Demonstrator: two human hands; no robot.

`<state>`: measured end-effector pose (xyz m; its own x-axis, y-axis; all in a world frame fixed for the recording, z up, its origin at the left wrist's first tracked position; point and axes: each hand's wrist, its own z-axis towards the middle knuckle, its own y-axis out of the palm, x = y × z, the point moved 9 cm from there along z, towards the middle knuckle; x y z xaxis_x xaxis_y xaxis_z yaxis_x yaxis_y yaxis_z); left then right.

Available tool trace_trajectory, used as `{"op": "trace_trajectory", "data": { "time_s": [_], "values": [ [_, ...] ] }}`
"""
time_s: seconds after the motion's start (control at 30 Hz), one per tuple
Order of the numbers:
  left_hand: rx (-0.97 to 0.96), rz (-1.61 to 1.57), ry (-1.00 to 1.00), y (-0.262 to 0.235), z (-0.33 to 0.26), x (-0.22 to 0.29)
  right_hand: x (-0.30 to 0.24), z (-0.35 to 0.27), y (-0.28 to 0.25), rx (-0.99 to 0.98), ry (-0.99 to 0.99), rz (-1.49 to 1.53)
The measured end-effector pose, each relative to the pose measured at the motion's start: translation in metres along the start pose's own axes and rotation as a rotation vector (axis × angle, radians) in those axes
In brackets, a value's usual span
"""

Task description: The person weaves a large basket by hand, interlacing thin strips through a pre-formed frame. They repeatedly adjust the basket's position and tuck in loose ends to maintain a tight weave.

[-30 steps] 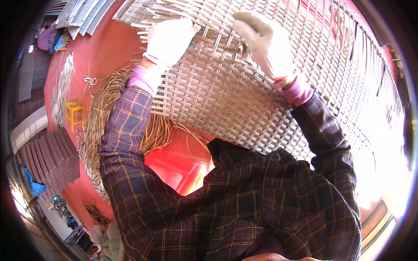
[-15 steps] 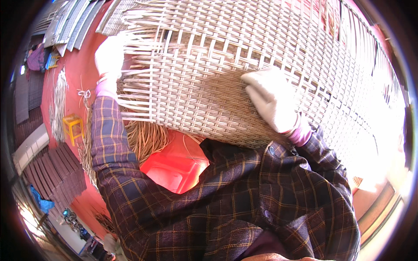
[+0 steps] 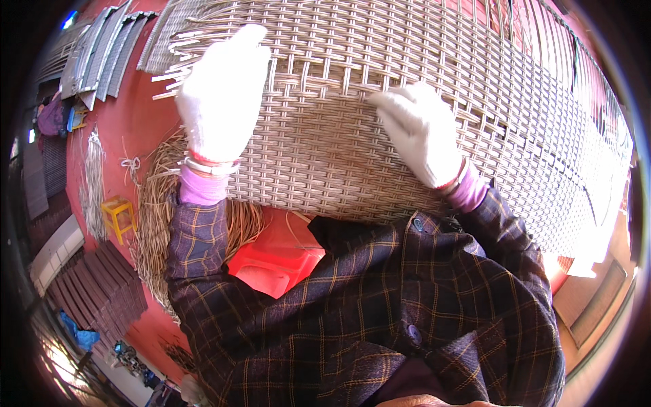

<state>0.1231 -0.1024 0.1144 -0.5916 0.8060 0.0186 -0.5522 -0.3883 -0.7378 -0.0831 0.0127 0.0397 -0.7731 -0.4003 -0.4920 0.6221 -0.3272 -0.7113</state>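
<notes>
A large panel of woven grey-brown flat strips [image 3: 319,149] stretches across the space before me. My left hand [image 3: 224,98], in a white glove washed out by glare, lies over its left part. Its fingers are drawn together toward the upper right; anything in them is hidden. My right hand [image 3: 424,136], also white-gloved, rests on the middle of the panel. Thumb and fingers are pinched together beside a looser row of the weave, and what they grip cannot be made out. Loose strip ends [image 3: 169,78] stick out past the panel's left edge.
A bundle of loose strips [image 3: 157,217] hangs or lies left of the panel. Below it is a red plastic seat or stool [image 3: 274,261]. Farther left are a yellow stool [image 3: 119,216], a pale bunch of strands [image 3: 95,183] and stacked brown panels [image 3: 102,285].
My left hand has come from beyond the panel's left edge to the right, over the weave. The right hand stays at nearly the same spot, its fingers still pinched.
</notes>
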Motion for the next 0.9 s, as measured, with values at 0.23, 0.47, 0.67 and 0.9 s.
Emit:
{"op": "trace_trajectory", "data": {
  "time_s": [0.23, 0.47, 0.67, 0.9],
  "values": [
    [-0.473, -0.226, 0.005, 0.084, -0.033, 0.029, 0.031, 0.031, 0.033, -0.193, 0.011, -0.137],
    [-0.504, -0.208, 0.089, 0.103, -0.037, 0.025, 0.03, 0.051, 0.048, -0.378, -0.069, -0.243],
    [-0.697, -0.216, 0.097, 0.12, -0.026, 0.022, 0.036, 0.059, 0.07, -0.623, -0.045, -0.351],
    [-0.526, -0.11, 0.107, 0.104, -0.028, 0.024, 0.048, 0.065, 0.074, -0.701, 0.038, -0.246]
  ]
}}
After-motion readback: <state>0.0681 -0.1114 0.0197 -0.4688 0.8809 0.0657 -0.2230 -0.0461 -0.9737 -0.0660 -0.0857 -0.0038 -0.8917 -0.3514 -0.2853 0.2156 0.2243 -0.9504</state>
